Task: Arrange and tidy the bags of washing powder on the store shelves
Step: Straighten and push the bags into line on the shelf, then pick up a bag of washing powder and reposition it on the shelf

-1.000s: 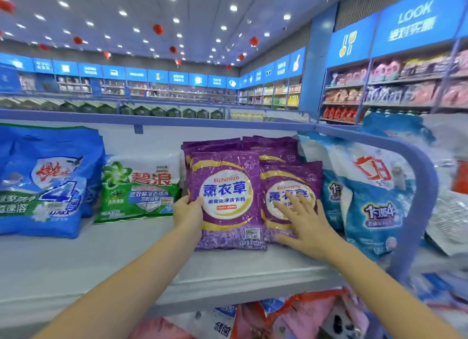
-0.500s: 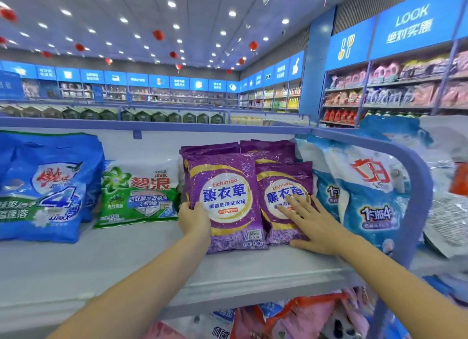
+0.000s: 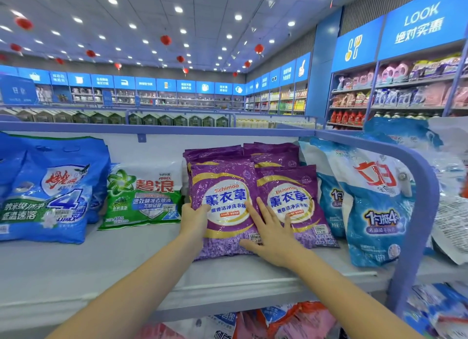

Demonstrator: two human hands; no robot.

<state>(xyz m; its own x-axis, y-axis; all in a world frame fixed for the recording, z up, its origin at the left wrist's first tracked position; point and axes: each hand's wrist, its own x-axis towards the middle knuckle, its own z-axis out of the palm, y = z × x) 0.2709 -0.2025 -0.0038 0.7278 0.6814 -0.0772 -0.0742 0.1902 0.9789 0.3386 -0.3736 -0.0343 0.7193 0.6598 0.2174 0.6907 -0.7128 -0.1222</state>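
Purple bags (image 3: 225,184) look nearly squared, the left hand (image 3: 195,221) with its grip clasping one's edge, the right hand (image 3: 274,237) open and flat; leaning blue bags (image 3: 374,212) await straightening.

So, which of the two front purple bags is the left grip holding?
The front-left Eichimoo lavender bag: the left grip holds its left edge. The front-right lavender bag stands beside it, untouched by that grip.
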